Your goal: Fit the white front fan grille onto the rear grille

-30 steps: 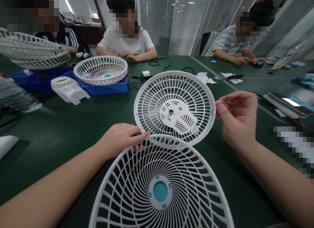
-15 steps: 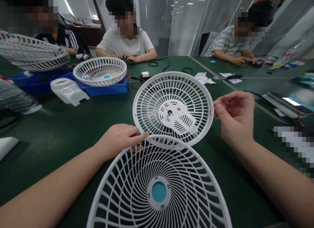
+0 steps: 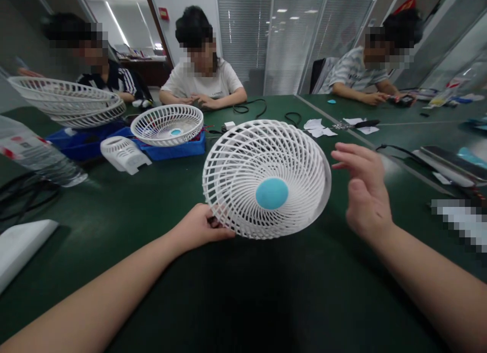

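Observation:
A white fan guard (image 3: pixel 243 163) with curved ribs and a blue centre disc (image 3: pixel 272 193) is tilted toward me, its outer face showing. It lies over the other guard, whose smooth rim (image 3: pixel 326 183) shows at the right; the motor housing is hidden behind the ribs. My left hand (image 3: pixel 201 225) grips the lower left rim, thumb underneath and fingers partly hidden. At the right, my right hand (image 3: pixel 364 188) is held just off the rim, fingers stretched and apart, with nothing in it.
Stacked guards (image 3: pixel 72 102) and another guard (image 3: pixel 167 125) rest on blue bins (image 3: pixel 178 149) at the left. Nearby are a white housing (image 3: pixel 124 152), a bottle (image 3: pixel 41 150), papers (image 3: pixel 319 128) and a dark-handled tool (image 3: pixel 367 123). Several people sit across the green table (image 3: pixel 163 196).
The blue-centred guard has moved from the near table area up onto the other guard, turned so its outer face shows. My right hand has let go of the rim and opened.

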Demonstrator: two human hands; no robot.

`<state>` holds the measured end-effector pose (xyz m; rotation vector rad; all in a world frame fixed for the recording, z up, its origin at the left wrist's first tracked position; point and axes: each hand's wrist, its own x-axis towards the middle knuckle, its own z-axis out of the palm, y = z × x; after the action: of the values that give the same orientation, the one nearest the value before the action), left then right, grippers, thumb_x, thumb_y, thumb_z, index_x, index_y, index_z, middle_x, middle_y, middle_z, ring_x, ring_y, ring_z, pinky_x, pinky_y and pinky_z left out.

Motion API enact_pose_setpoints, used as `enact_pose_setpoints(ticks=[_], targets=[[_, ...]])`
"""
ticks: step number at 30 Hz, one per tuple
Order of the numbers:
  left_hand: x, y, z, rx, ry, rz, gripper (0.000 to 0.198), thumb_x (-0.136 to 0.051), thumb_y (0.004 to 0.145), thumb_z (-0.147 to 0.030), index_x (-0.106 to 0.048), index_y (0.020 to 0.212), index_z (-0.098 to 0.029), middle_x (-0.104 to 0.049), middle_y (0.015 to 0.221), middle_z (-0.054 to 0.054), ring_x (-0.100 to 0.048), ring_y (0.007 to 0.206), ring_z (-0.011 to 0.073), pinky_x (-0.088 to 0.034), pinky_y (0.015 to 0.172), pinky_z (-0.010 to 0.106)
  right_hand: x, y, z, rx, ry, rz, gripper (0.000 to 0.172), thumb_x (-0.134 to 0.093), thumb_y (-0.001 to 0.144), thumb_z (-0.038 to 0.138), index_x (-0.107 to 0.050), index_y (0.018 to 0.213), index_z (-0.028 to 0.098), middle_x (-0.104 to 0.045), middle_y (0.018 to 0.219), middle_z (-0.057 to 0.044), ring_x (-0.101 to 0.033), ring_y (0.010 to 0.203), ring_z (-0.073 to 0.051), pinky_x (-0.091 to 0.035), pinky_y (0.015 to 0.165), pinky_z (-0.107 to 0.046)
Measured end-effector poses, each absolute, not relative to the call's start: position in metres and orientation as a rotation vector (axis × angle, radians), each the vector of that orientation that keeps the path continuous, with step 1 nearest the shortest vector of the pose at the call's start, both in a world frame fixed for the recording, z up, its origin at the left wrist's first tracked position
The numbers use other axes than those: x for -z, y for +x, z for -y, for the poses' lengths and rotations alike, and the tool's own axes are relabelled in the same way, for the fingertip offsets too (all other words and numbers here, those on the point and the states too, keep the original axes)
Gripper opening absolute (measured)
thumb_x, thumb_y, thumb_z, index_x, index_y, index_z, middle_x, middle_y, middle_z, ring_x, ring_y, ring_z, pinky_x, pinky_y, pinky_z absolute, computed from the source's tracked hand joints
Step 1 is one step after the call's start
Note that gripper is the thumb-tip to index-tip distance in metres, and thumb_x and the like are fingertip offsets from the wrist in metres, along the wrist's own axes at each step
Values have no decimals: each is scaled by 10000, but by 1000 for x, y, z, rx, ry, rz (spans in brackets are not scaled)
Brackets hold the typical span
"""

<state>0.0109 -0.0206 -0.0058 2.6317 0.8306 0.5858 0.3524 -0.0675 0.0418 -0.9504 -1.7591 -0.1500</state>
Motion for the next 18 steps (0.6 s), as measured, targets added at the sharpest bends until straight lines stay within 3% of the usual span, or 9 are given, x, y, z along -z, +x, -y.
enact_pose_setpoints(ticks=[3, 5, 8, 10, 11, 13, 15, 18], targets=[[5, 11, 18, -509, 2400, -936, 277, -634, 872, -434, -673, 826, -164, -616, 603, -21, -558, 515, 129, -443, 470, 220, -40, 352, 67, 145, -977, 1895, 628, -601, 849, 390, -431, 1453, 369, -410, 1495, -8, -396, 1357, -300, -339, 1110, -566], [4, 10, 16, -485, 2331, -1011, 355, -634, 855, -494, -650, 728, -163, -543, 542, -40, -497, 474, 109, -402, 448, 208, -36, 353, 63, 136, -952, 1938, 791, -710, 759, 417, -386, 1478, 366, -391, 1518, -17, -380, 1377, -324, -281, 1156, -574], [4, 8, 12, -550, 2391, -1147, 441, -655, 805, -583, -610, 677, -164, -487, 541, -44, -471, 484, 114, -393, 458, 224, -30, 358, 56, 123, -926, 1948, 878, -730, 732, 484, -333, 1504, 355, -341, 1552, -33, -350, 1404, -333, -259, 1173, -575], [5, 6, 10, -736, 2446, -1238, 494, -731, 727, -605, -634, 916, -159, -594, 754, 9, -571, 627, 164, -480, 536, 274, -26, 361, 53, 109, -928, 1961, 872, -693, 764, 519, -297, 1521, 350, -306, 1571, -36, -308, 1432, -325, -245, 1183, -573], [6, 6, 9, -861, 2467, -1258, 655, -777, 678, -605, -589, 1120, -159, -624, 953, 68, -622, 767, 209, -531, 611, 321, -25, 363, 52, 95, -926, 1965, 859, -674, 780, 533, -289, 1525, 348, -297, 1575, -36, -289, 1444, -320, -236, 1188, -572], [6, 7, 9, -1068, 2529, -1241, 1080, -844, 599, -592, -313, 1447, -187, -470, 1356, 199, -583, 1130, 328, -560, 818, 443, -23, 366, 50, 59, -924, 1971, 845, -650, 799, 550, -275, 1529, 347, -280, 1581, -36, -256, 1461, -309, -219, 1198, -570], [5, 9, 12, -1104, 2644, -1204, 1299, -875, 589, -546, -53, 1543, -228, -267, 1535, 241, -395, 1367, 406, -470, 1008, 549, -20, 368, 48, 21, -927, 1974, 850, -650, 802, 556, -259, 1530, 357, -259, 1586, -34, -239, 1469, -300, -222, 1198, -570], [1, 13, 19, -1010, 2733, -1240, 1329, -875, 644, -448, 72, 1554, -250, -217, 1587, 231, -274, 1448, 417, -336, 1126, 604, -15, 369, 43, -61, -902, 1944, 840, -648, 792, 599, -276, 1512, 381, -247, 1585, -29, -233, 1473, -292, -255, 1186, -571]])
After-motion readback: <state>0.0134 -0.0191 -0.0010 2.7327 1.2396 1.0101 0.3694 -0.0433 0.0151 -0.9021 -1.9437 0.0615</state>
